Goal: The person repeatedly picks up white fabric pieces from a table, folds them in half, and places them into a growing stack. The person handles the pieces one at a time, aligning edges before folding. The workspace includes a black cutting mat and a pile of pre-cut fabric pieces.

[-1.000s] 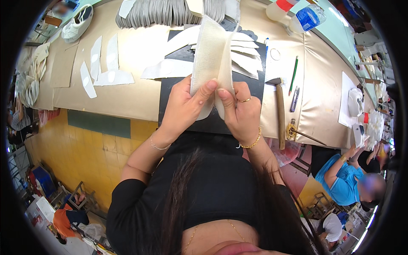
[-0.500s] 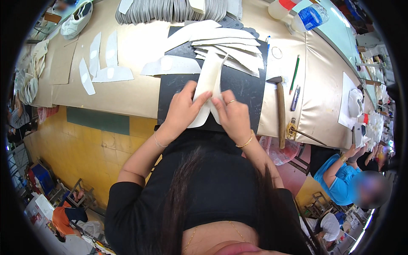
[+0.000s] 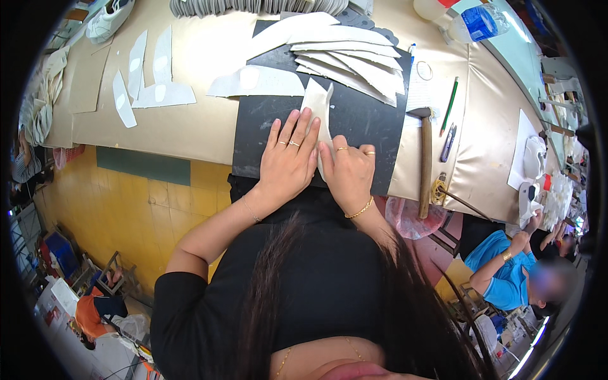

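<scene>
Lifted a second ago, the cream piece [image 3: 318,111] now lies on the black mat [image 3: 361,120]; left hand [image 3: 288,158] fingers spread flat, right hand [image 3: 348,174] fingers pressing its edge.

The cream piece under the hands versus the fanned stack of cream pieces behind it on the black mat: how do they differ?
The cream piece is a single cutout pressed down by the left hand and right hand; the fanned stack holds several overlapping cutouts, and no hand touches it. The single piece runs away from the person; the stacked ones lie crosswise. Both are pale and rest on the black mat.
</scene>
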A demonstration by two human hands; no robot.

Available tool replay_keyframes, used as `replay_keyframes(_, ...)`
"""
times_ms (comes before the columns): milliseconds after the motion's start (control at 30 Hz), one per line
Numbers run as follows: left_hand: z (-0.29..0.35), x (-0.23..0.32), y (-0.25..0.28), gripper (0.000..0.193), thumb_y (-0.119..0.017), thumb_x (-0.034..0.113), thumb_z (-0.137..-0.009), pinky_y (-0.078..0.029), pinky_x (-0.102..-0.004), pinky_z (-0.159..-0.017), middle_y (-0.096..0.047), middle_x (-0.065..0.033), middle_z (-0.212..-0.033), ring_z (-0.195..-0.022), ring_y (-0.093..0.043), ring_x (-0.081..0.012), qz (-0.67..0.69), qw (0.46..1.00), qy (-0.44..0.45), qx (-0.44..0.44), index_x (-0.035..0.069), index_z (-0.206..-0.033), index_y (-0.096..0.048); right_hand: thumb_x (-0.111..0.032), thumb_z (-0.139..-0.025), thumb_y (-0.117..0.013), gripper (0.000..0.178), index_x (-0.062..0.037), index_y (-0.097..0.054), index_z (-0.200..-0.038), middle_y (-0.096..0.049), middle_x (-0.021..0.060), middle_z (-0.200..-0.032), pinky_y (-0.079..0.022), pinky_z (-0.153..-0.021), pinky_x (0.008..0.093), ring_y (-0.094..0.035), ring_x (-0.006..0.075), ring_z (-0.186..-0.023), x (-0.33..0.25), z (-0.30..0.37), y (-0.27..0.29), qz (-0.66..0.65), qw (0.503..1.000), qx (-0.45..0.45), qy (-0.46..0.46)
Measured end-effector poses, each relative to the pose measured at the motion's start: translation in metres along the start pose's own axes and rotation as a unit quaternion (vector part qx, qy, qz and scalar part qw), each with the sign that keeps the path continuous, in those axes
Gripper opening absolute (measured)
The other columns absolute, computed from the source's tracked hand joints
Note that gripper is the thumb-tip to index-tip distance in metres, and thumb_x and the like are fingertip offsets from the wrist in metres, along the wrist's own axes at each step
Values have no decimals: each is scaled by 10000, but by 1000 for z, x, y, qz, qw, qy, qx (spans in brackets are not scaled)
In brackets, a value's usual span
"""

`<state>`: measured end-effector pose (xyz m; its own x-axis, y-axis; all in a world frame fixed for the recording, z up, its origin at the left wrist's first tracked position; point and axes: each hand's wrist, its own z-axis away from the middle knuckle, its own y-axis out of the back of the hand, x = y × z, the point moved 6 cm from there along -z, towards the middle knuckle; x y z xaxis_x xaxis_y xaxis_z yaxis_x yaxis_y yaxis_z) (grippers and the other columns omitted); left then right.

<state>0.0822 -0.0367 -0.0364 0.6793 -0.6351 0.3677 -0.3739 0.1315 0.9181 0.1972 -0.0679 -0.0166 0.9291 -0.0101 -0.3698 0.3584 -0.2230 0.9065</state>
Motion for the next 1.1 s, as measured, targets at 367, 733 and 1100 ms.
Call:
replay_keyframes(367, 1, -2, -4, 527, -467, 274, -984, -156, -534, -1170, -308, -62, -1576, -1455, -268, -247, -30, 996, 46, -66, 166, -1495, -393, -239, -875, -699, 261, -126, -522, -720, -462, 4, -502, -320, -682, 349, -465, 185, -471, 13, -3, 1, -24, 997, 14, 77)
replay_keyframes(733, 3, -1, -7, 549, -471, 309, -981, -123, -594, -1158, -273, -39, -1592, -1470, -226, -222, -57, 991, 72, -97, 210, -1510, -363, -266, -886, -673, 292, -140, -514, -676, -469, -2, -471, -330, -680, 342, -478, 180, -446, 32, -22, 5, -44, 983, -82, 156)
replay_keyframes(1100, -2, 1, -2, 544, -515, 310, -956, -126, -653, -1119, -285, -71, -1579, -1470, -219, -243, -50, 994, 45, -82, 183, -1476, -415, -335, -877, -675, 268, -106, -588, -769, -541, 16, -654, -343, -739, 365, -532, 217, -589, 22, -23, 12, -32, 991, -94, 91)
